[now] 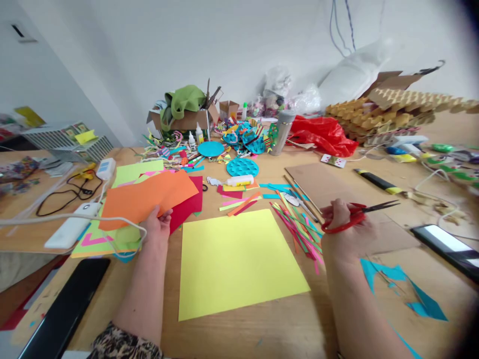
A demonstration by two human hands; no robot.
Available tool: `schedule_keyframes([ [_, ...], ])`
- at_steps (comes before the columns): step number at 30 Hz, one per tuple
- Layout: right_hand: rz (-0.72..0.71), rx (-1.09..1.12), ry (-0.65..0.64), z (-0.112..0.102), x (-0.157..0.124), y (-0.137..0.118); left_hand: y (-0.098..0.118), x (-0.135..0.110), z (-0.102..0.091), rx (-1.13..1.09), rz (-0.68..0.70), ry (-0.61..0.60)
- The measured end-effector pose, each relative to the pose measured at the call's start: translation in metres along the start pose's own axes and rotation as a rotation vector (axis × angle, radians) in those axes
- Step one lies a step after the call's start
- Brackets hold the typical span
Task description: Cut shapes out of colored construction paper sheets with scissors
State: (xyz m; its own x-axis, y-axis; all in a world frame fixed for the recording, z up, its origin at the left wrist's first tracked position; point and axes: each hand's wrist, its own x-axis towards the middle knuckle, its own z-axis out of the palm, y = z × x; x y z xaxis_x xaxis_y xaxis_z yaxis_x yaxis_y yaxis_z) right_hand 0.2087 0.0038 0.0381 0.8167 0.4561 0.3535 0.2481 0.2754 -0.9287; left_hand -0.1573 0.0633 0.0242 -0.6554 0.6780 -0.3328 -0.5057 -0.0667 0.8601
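My left hand (pixel 156 227) is closed on the lower edge of a sheet of orange paper (pixel 145 197), raised over a stack of coloured sheets. Beneath it lie a dark red sheet (pixel 189 202) and lime-green sheets (pixel 123 237). In my right hand (pixel 346 232) are red-handled scissors (pixel 354 217), their dark blades pointing right. A large yellow sheet (pixel 239 264) lies flat on the table between my forearms. Thin coloured paper strips (pixel 299 227) are heaped just left of my right hand.
A glue bottle (pixel 239 180) and blue discs (pixel 242 167) lie mid-table. A steel flask (pixel 282 132) stands behind. Phones (pixel 67 304) lie left and right. A white cable (pixel 75 217) crosses at left. Cardboard (pixel 318 182), a yellow-black cutter (pixel 377 181) and blue scraps (pixel 422 296) occupy the right.
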Motion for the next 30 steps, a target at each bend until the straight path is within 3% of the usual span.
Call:
schedule_keyframes([
  [16, 0.006, 0.022, -0.012, -0.001, -0.001, -0.003, 0.003, 0.000, -0.001, -0.026, -0.071, 0.033],
  [30, -0.015, 0.008, -0.010, 0.001, -0.002, -0.002, -0.003, -0.008, -0.001, -0.145, 0.139, 0.013],
])
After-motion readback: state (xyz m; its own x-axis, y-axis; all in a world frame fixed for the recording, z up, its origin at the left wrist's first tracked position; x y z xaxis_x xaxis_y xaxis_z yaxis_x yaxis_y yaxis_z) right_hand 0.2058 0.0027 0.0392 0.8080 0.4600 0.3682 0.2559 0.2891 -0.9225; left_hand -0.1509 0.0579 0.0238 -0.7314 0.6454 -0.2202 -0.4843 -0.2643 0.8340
